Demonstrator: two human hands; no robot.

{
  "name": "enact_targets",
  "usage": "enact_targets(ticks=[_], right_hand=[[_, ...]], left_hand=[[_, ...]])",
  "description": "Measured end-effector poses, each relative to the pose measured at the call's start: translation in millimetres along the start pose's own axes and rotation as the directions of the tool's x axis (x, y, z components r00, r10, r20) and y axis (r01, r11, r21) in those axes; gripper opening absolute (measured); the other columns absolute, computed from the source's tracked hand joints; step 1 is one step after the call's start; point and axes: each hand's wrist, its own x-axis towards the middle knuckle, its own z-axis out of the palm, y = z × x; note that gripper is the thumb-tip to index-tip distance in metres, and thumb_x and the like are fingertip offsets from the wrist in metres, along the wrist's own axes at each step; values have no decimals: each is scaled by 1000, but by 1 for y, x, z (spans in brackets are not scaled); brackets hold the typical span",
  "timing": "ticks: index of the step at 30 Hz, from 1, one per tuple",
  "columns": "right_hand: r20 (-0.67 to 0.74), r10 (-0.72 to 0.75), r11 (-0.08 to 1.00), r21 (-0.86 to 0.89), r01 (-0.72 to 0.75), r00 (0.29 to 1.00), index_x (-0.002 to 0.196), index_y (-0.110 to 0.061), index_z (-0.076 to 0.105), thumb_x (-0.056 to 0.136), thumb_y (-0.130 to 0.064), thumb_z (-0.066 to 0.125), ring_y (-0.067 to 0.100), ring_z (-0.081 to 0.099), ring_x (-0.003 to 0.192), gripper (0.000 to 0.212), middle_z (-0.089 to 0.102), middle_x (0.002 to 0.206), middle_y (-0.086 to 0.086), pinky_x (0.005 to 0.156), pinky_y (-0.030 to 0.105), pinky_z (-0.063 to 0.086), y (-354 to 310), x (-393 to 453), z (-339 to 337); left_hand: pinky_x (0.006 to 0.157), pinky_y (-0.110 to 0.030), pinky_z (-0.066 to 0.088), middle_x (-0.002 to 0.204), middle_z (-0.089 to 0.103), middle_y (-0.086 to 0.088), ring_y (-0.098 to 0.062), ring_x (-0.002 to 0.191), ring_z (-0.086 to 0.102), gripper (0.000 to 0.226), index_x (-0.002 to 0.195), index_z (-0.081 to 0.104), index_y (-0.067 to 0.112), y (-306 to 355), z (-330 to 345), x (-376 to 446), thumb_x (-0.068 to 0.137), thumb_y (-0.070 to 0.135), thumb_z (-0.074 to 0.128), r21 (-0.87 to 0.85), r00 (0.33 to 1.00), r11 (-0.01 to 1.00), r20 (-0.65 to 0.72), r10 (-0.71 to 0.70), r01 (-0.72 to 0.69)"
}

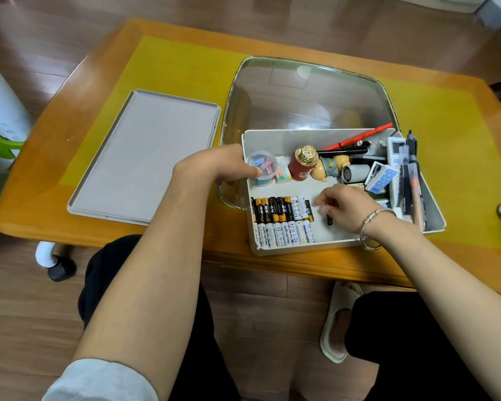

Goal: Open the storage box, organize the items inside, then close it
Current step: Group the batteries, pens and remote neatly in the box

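I see the open storage box [342, 235] at the near edge of the orange table [55, 215], its grey lid [145, 157] lying to the left on the yellow mat [180, 68]. Wood floor surrounds it. Batteries [282, 221] line the near-left corner. My left hand [223, 166] pinches a clear clip tub [262, 167]; my right hand [347, 208] hovers loosely curled, holding nothing.

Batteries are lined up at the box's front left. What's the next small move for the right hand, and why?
Probably pick up the loose black battery under the right hand and set it beside the row of batteries. It lies apart from the row on the box floor, and the hand hovers right over it.
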Motion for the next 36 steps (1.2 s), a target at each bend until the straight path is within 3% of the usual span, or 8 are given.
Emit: enact_targets(ticks=[5,10,14,21,27,30,32,36], right_hand=[[-61,-9,989,149,18,998,107,-15,64,84,-4,63,19,59,79,26,63,85,3,71,20,36,-3,0,-4],[17,80,992,99,-81,997,102,-17,66,81,-19,72,14,57,64,22,60,72,-4,50,10,35,-9,11,-2],[130,144,941,288,-177,981,93,-15,61,84,-15,70,7,59,39,13,62,65,-3,43,11,44,-13,18,5],[236,206,930,254,-264,950,78,-12,62,80,-7,72,12,60,40,11,66,60,2,49,23,51,-7,18,1],[211,211,958,151,-245,955,71,-15,61,77,-8,73,12,58,39,15,67,61,4,39,18,48,-2,11,-1],[311,157,975,102,-197,937,72,-17,64,73,-12,78,2,51,34,15,66,59,-1,37,13,42,-7,10,-3],[398,148,975,97,-202,906,78,-14,65,74,-13,78,7,50,35,15,70,68,5,38,15,41,-10,10,-1],[392,151,971,115,-211,908,80,-14,64,75,-10,77,8,49,37,14,69,67,2,38,17,42,-10,8,-1]], left_hand=[[60,-28,51,86,54,12,-16,84,62,33,103,39,32,0,0,0,86,50,61,-8,1000,1000,1,5,-5],[63,-29,53,86,53,12,-15,84,62,34,106,40,33,1,-1,-1,86,50,61,-7,1000,1000,4,0,0],[58,-26,51,86,53,12,-14,82,61,33,102,39,32,1,-1,-1,86,50,61,-5,1000,1000,1,0,0],[52,-23,45,85,52,12,-14,79,61,32,101,39,30,1,-1,-1,87,49,61,-11,1000,1000,0,4,-4],[57,-27,50,86,54,9,-15,81,61,29,90,39,34,-1,0,1,85,52,62,3,1000,1000,5,6,-6],[59,-27,51,85,56,8,-16,81,62,29,79,41,32,-2,0,2,85,52,62,9,1000,1000,3,5,-5],[60,-28,52,86,55,9,-15,83,63,29,86,41,32,-2,1,2,85,52,62,3,1000,1000,2,1,-1],[55,-25,51,85,54,12,-15,81,62,32,98,40,33,-1,0,1,85,52,62,2,1000,1000,-11,-2,2]])
